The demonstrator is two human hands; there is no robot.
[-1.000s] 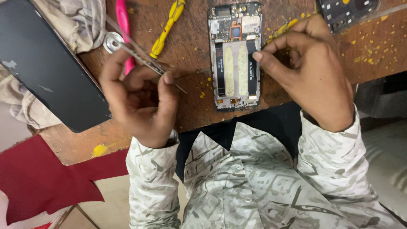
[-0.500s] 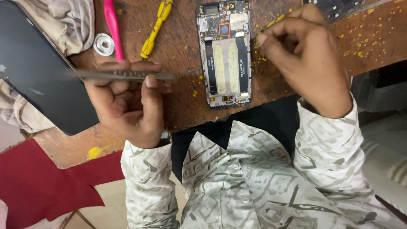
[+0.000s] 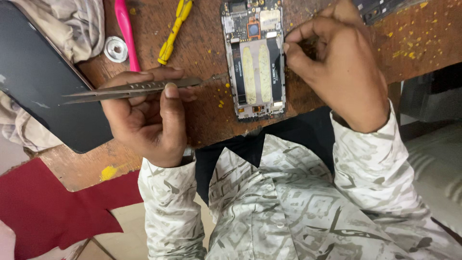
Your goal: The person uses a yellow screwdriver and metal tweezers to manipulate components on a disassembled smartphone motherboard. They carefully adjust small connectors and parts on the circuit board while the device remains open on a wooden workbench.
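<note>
An opened phone (image 3: pixel 254 58) lies on the wooden table (image 3: pixel 202 120), back cover off, showing its circuit board and two pale adhesive strips. My left hand (image 3: pixel 144 120) is to its left and grips metal tweezers (image 3: pixel 130 89) held level, one end pointing at the phone's left edge. My right hand (image 3: pixel 341 72) rests against the phone's right edge. Its thumb and forefinger are pinched together there, and I cannot make out anything between them.
A black phone screen panel (image 3: pixel 43 82) lies at the left on a beige cloth (image 3: pixel 72 24). A metal ring (image 3: pixel 116 49), a pink tool (image 3: pixel 126 29) and a yellow tool (image 3: pixel 173 31) lie at the back. Yellow crumbs dot the table. A red cloth (image 3: pixel 48 212) lies below it.
My left hand has turned the tweezers from a slant to level and shifted slightly toward the phone. My right hand stays pinched at the phone's right edge.
</note>
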